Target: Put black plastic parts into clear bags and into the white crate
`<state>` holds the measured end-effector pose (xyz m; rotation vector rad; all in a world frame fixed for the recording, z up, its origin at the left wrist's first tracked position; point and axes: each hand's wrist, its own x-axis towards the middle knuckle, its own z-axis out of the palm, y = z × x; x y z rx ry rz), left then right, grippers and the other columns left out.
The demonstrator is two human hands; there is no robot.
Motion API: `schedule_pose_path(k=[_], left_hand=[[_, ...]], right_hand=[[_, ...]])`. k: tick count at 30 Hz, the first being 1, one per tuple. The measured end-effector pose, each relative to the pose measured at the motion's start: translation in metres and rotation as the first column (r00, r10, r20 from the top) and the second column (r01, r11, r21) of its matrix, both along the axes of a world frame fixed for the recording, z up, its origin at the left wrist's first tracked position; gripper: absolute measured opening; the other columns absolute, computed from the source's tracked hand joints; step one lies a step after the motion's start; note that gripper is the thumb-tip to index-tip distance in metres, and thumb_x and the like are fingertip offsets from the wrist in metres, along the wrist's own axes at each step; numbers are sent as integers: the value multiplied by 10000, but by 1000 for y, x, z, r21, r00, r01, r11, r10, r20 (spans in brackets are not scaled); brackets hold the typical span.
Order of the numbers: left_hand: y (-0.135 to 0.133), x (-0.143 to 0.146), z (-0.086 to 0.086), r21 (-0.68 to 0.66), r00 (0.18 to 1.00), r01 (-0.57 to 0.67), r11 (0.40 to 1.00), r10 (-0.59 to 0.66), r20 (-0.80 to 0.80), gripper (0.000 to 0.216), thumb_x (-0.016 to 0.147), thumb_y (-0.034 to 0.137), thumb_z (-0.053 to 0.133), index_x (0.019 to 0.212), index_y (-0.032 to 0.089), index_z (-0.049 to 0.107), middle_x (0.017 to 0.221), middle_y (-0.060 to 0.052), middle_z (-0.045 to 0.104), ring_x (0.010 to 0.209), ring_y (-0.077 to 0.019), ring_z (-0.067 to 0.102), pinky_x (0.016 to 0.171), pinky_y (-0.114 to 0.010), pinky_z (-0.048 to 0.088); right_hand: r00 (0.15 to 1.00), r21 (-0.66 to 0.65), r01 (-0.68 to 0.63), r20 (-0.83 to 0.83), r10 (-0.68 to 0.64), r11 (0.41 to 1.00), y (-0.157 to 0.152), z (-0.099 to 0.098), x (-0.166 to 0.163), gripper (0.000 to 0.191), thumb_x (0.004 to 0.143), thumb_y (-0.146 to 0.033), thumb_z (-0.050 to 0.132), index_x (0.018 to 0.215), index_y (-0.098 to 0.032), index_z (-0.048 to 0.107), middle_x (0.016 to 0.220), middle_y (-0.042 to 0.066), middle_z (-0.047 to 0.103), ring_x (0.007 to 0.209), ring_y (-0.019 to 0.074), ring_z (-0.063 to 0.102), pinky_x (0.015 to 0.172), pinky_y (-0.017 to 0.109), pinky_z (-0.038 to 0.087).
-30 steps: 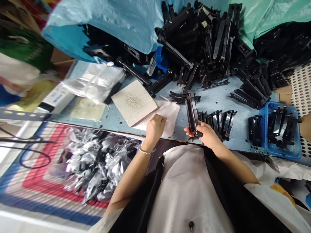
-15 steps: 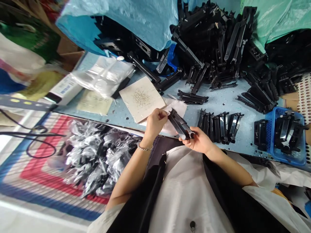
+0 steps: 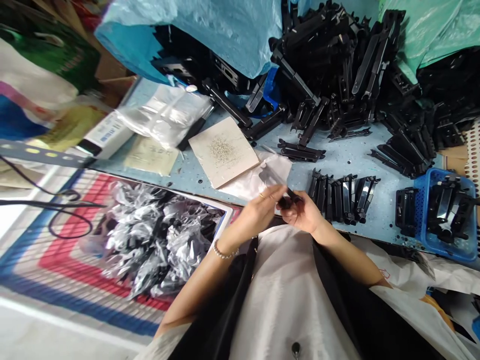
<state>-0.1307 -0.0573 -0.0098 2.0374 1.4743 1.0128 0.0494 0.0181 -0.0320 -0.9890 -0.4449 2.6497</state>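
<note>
My right hand [image 3: 304, 214] is closed round the near end of a long black plastic part [image 3: 289, 198]. My left hand [image 3: 262, 212], with a ring and a bead bracelet, lies across the same part, its fingers together and its thumb hidden. The part's far end is smeared by motion over a white plastic bag [image 3: 249, 181]. Beyond my left hand a pale square board [image 3: 222, 152] carries a scatter of tiny metal pieces [image 3: 222, 151]. To the right of my right hand stands a row of similar black parts [image 3: 339, 196].
A heap of black parts [image 3: 322, 55] spills from blue and green bags at the back. At right is a blue basket [image 3: 420, 227] of parts. Clear bags [image 3: 183, 115] lie at the left; below the table edge sit bagged parts [image 3: 150, 245].
My left hand has moved right and come down over the black part, from a pinch beside its far end. The view has shifted slightly.
</note>
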Motion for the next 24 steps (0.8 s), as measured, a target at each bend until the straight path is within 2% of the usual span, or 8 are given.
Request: schedule_pose_path(k=[2,5,9,12,15,17,20,24], left_hand=[[-9,13,5,-20,994,93,996,-91,67,659,988,66,411,1602,285,316,1471,-142,547,1378,-220,554,1139,-383,516],[-15,23,13,-44,990,110,993,-105,98,618,983,128,506,1572,265,378,1435,-153,578,1347,-247,585,1111,-407,547],[-39,13,41,-68,996,-46,997,51,77,458,970,206,578,1403,353,592,1252,-72,702,1135,-224,711,1029,-383,608],[-86,-30,58,-190,961,-274,943,277,-8,383,938,317,619,1297,446,661,1189,-7,733,1058,-255,732,1001,-436,627],[-145,-105,40,-234,822,-568,789,533,-199,334,897,418,600,1206,505,694,1128,31,748,1022,-303,737,1038,-534,590],[-179,-159,12,-179,637,-760,625,660,-398,327,855,473,574,1147,498,719,1045,7,766,979,-355,747,961,-595,604],[-200,-209,-23,-135,448,-876,464,677,-584,337,795,454,574,1095,474,727,964,-18,773,940,-426,742,805,-721,584],[-148,-169,-25,-109,496,-857,504,746,-445,217,875,418,562,1011,376,726,925,-13,750,997,-337,709,934,-638,569]], right_hand=[[986,254,16,155,-57,967,-3,0,2,293,895,-486,658,896,-196,619,797,4,654,678,118,580,588,214,541],[963,579,-174,268,16,797,-13,12,8,328,840,-434,759,1066,-216,664,1025,25,698,957,178,656,820,292,589],[927,677,-363,191,324,640,-13,34,23,556,868,-473,744,1346,-222,611,1239,70,702,1111,215,675,992,378,558],[891,728,-449,323,318,518,5,50,46,483,959,-489,630,1368,-233,628,1254,83,719,1124,221,694,997,394,548],[816,769,-564,575,60,301,28,61,70,376,999,-442,568,1302,-246,676,1209,75,737,1055,216,719,924,362,558],[677,683,-718,730,-97,133,37,64,81,298,1012,-383,543,1221,-243,702,1128,66,761,978,221,733,857,346,554],[349,345,-937,900,-261,-61,36,64,82,261,1025,-371,520,1042,-203,719,930,91,780,857,265,743,749,346,529],[39,-10,-993,910,-413,-116,22,58,70,469,1012,-543,508,997,-109,686,805,206,750,788,348,752,654,360,506]])
